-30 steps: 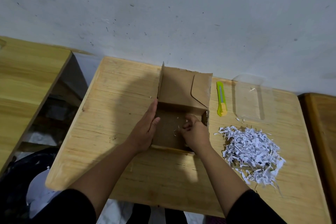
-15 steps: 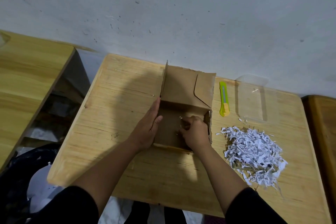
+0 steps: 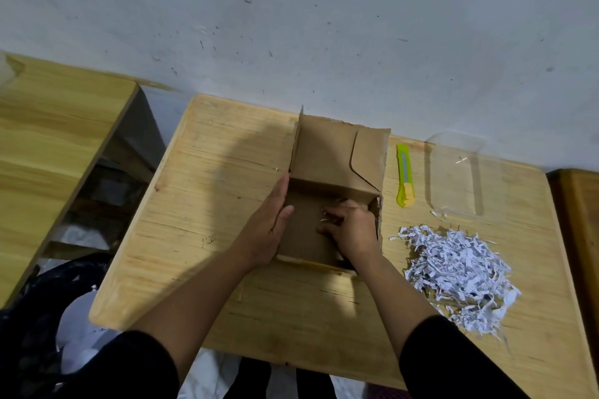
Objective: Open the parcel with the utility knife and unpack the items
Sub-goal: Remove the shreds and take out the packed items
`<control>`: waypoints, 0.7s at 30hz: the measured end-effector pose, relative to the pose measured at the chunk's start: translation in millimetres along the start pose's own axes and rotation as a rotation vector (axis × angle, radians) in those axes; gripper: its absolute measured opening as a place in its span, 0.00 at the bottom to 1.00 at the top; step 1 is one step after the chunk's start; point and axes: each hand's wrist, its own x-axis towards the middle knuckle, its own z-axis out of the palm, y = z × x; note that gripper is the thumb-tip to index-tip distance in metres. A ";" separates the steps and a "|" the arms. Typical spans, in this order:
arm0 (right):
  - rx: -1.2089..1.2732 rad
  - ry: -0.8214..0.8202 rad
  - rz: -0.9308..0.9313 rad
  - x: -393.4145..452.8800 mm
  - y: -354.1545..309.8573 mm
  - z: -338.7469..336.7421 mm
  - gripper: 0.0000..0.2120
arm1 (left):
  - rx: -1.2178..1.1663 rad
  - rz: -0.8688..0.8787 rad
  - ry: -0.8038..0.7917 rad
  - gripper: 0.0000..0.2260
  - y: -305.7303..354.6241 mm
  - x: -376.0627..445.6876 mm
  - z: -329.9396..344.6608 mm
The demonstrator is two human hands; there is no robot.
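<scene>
Head view, looking down on a wooden table (image 3: pixel 201 236) set against a pale wall (image 3: pixel 324 26). Right hand (image 3: pixel 351 230) reaches inside the open cardboard parcel (image 3: pixel 327 159), palm down on the box floor, fingers curled together toward a few white paper scraps; whether any scrap is actually pinched cannot be told. Left hand (image 3: pixel 267 223) lies flat against the outside of the parcel's left wall, fingers straight and pressed together, thumb hooked over the wall's top edge into the box. Both forearms are bare, with dark sleeves at the lower edge of the frame.

Parcel stands at the middle of the table, its lid flap raised at the far side and a narrow side flap standing upright at the far left corner. Just right of the parcel, apart from it, lies the yellow-green utility knife (image 3: pixel 405 175), lengthwise toward the wall. Further right, near the wall, rests a clear plastic container (image 3: pixel 453 178). Nearer the person, a heap of white shredded paper (image 3: pixel 457 275) spreads over the right part of the table, well clear of the parcel. A second wooden table (image 3: pixel 55 139) stands to the left, separated by a gap.
</scene>
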 end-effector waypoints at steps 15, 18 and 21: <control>-0.007 0.074 -0.039 8.8 -8.6 1.8 0.09 | -0.009 -0.003 0.004 0.24 0.4 -1.4 -0.3; -0.055 0.088 -0.036 10.4 -8.4 6.2 0.09 | -0.010 -0.009 -0.002 0.24 0.2 -0.9 0.3; -0.051 0.113 -0.023 10.7 -8.3 10.2 0.07 | 0.001 -0.002 -0.003 0.24 -0.6 -0.7 0.3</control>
